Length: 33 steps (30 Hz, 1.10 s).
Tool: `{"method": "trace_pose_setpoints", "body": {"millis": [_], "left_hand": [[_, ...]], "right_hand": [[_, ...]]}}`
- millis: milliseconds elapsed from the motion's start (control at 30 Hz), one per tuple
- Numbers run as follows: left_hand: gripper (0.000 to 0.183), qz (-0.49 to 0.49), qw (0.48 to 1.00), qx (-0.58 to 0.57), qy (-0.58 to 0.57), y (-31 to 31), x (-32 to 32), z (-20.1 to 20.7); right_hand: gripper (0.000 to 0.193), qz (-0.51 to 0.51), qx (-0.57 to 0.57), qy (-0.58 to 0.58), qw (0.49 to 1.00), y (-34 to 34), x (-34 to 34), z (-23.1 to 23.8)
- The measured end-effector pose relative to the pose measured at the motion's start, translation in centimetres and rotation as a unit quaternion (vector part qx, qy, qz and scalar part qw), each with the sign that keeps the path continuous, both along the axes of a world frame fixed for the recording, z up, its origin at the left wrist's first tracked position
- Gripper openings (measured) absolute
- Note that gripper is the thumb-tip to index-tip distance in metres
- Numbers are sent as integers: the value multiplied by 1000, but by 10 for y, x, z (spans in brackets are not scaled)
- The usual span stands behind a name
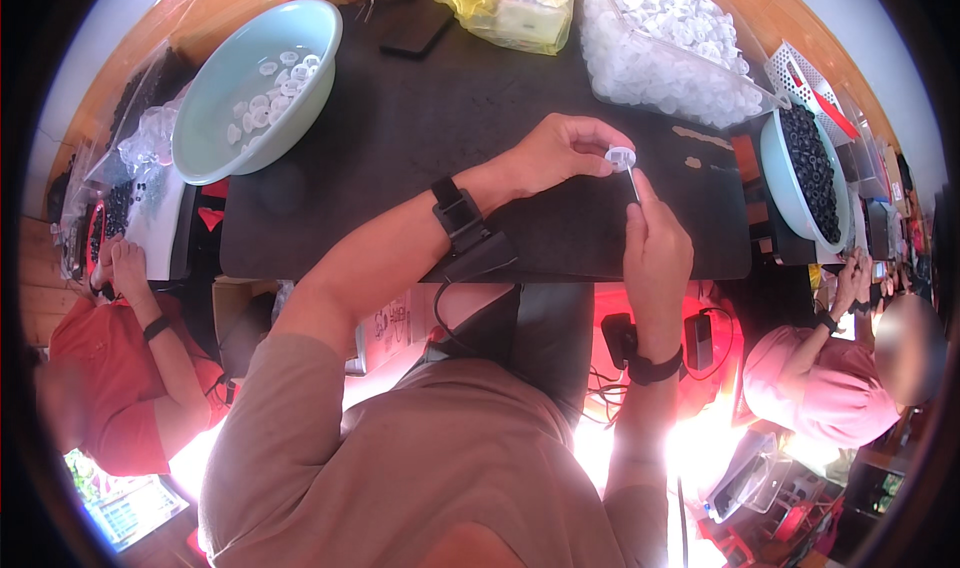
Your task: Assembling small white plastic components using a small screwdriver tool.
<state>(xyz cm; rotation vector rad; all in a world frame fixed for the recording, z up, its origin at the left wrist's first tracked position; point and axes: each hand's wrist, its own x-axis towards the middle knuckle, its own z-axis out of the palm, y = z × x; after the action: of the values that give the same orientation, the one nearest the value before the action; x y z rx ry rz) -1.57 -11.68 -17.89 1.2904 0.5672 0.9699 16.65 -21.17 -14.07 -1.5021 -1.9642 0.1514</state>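
Note:
My left hand (560, 155) pinches a small round white plastic part (622, 154) between thumb and fingers, above the right half of the dark table. Just below it, my right hand (660, 243) is closed around a thin pale tool (633, 186), whose tip reaches the part's lower edge. What kind of tool it is cannot be made out, as my fingers cover most of it. A big clear bag of similar white parts (665, 53) lies beyond my hands. At the far left, a light green basin (325, 43) holds several white parts.
A yellow plastic bag (510, 8) and a black phone-like object (415, 36) lie along the back of the dark table (400, 138). On the right stands a basin (782, 183) full of black rings, beside a white perforated basket (790, 71). People sit at work on both sides.

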Motion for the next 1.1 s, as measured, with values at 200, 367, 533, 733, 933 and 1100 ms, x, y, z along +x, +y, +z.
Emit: {"method": "trace_pose_setpoints", "body": {"millis": [200,367,533,733,933,1100], "left_hand": [[33,-4,1000,-3,1,0,1,0],[33,0,1000,-5,5,0,1,0],[33,6,1000,-6,8,-1,1,2],[33,7,1000,1,13,0,1,1],[33,8,1000,-7,21,-2,0,0],[31,18,998,18,51,0,3,-3]], "right_hand": [[35,-10,2,-18,1000,0,-1,1],[36,-20,5,-34,999,-1,-4,2],[36,-30,9,-63,998,-3,-7,3],[36,-34,10,-84,996,-2,-7,5],[38,-57,4,-156,986,-5,-12,6],[38,-57,-2,-189,980,-2,-10,6]]}}
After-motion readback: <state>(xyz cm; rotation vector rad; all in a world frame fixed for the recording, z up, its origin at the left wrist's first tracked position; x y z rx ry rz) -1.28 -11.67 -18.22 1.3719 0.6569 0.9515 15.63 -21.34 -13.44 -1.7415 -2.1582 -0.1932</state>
